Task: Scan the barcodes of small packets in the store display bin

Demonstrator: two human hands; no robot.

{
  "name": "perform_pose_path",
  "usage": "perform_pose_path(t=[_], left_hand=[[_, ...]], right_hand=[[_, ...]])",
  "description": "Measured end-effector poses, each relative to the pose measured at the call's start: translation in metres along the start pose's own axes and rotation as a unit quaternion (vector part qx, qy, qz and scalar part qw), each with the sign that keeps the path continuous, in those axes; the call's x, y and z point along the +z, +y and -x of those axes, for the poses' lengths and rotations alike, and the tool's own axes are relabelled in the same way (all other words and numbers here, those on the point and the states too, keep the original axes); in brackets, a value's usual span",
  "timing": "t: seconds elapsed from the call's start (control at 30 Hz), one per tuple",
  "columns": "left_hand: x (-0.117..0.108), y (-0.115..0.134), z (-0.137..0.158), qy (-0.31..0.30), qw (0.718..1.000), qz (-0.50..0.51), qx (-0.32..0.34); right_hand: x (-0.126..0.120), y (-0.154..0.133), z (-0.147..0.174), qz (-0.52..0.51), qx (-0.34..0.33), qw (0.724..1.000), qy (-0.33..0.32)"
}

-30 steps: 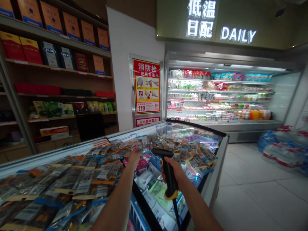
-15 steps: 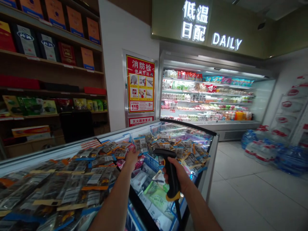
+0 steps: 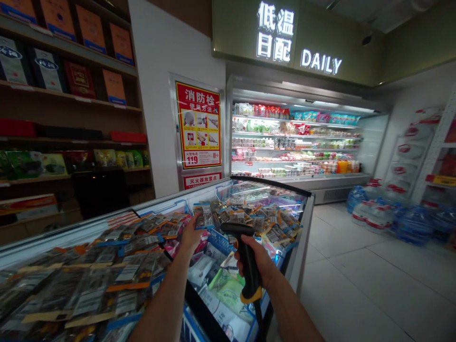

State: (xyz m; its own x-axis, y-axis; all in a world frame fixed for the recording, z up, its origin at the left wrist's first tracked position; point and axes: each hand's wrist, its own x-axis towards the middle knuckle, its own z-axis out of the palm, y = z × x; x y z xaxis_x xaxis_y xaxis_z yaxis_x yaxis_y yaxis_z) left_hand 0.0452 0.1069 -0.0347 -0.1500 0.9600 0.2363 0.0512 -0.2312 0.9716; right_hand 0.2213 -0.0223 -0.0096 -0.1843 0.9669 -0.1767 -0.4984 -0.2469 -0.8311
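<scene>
My left hand (image 3: 191, 235) reaches over the freezer with its fingers stretched forward and the thumb apart. Its fingertips are at the lower left edge of a clear packet (image 3: 204, 215) with a printed label and blue trim; whether they press on it is hard to see. In my right hand (image 3: 258, 259) is a black and yellow barcode scanner (image 3: 249, 266), gripped by its handle, its head pointing left towards the packet. A cable runs down from the handle. Below the scanner lie a green bag (image 3: 228, 287) and white bags inside the freezer.
Many labelled packets (image 3: 89, 289) cover the freezer's glass on the left, and more lie at its far end. The freezer rim (image 3: 301, 247) borders a tiled floor (image 3: 342, 285). Behind stand a lit fridge (image 3: 295, 180), shelves (image 3: 124, 109) and bottled water (image 3: 372, 216).
The view has swung slightly to the right, so the surroundings sit further left. My left fingertips have come closer to the labelled packet. The scanner stays in my right hand.
</scene>
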Motion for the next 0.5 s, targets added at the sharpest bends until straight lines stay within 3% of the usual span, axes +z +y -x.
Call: perform_pose_path(t=[0.27, 0.37, 0.5], left_hand=[[0.004, 0.001, 0.0, -0.024, 1.0, -0.005, -0.004], [0.02, 0.008, 0.01, -0.053, 0.998, 0.027, -0.022], [0.049, 0.013, 0.029, -0.112, 0.994, 0.005, -0.008]], right_hand=[[-0.001, -0.001, -0.004, -0.038, -0.05, 0.997, 0.055], [-0.003, -0.004, -0.004, -0.081, -0.094, 0.988, 0.088], [-0.005, -0.008, -0.002, -0.142, -0.153, 0.974, 0.086]])
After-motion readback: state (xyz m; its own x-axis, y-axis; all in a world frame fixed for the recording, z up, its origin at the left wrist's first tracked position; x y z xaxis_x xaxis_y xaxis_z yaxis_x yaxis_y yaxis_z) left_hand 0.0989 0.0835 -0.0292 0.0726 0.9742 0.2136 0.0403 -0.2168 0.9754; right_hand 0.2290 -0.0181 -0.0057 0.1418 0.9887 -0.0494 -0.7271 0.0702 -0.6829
